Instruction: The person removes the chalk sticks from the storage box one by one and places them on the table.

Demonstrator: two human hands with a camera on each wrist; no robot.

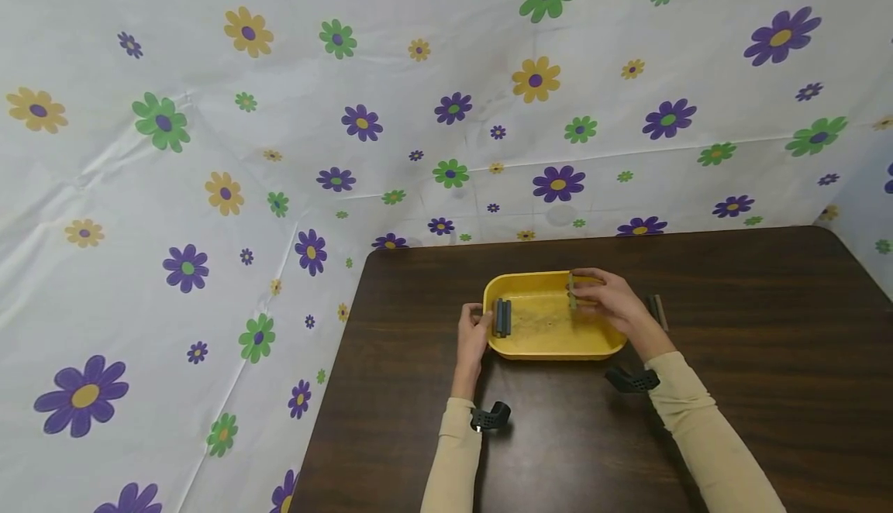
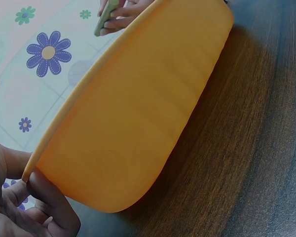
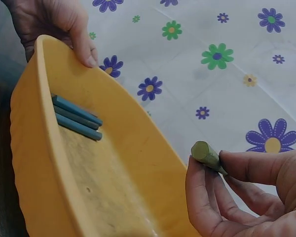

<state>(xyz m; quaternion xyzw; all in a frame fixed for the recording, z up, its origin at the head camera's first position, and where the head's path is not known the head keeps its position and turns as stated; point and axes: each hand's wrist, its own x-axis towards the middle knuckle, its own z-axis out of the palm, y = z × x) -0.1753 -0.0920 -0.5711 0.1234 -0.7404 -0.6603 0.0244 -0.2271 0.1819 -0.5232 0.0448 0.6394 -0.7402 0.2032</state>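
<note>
A yellow plastic tray point(image 1: 547, 339) with raised sides stands on the table. My left hand point(image 1: 472, 335) grips its left end, the thumb over the rim and the fingers outside, as the left wrist view shows. Several dark blue-grey sticks point(image 3: 76, 118) lie side by side on the tray floor near that end. My right hand point(image 1: 612, 297) holds an olive-green six-sided stick point(image 3: 205, 154) between thumb and fingertips. In the head view this stick overlaps the right part of the tray, and the right wrist view shows its flat end.
On the dark wooden table point(image 1: 551, 435), a dark stick and a brownish stick point(image 1: 660, 313) lie right of the tray, partly behind my right hand. A white flower-print sheet point(image 1: 279, 149) hangs behind and left of the table. Black wrist cameras point(image 1: 491, 417) sit on both forearms.
</note>
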